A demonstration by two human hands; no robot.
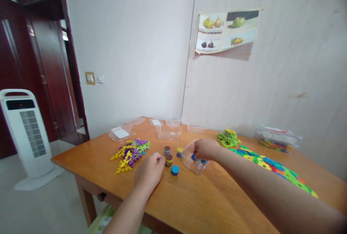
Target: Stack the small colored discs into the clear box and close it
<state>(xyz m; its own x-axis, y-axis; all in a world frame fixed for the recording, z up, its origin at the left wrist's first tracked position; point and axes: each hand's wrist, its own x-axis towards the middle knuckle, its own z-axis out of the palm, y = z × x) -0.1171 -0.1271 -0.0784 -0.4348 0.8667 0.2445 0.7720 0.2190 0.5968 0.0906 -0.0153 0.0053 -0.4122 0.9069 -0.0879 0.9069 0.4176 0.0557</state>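
Observation:
My right hand [204, 149] reaches into a clear plastic tub [199, 170], its fingers closed at a blue notched disc [194, 157]. Another blue disc [203, 161] lies in the same tub. Left of the tub, my left hand [150, 169] rests closed on the table; anything inside it is hidden. Close to its fingers stands a stack of discs with a brown top [168, 160]. Around it are a second brown-topped stack [167, 150], a yellow-topped stack [179, 152] and a blue-topped stack [175, 170].
Yellow, purple and green notched pieces [131, 156] lie at left on the wooden table [189, 201]. Green pieces [227, 139] and a colourful linked sheet [268, 163] lie at right. Clear containers [168, 132] line the back; a filled one [279, 140] stands far right.

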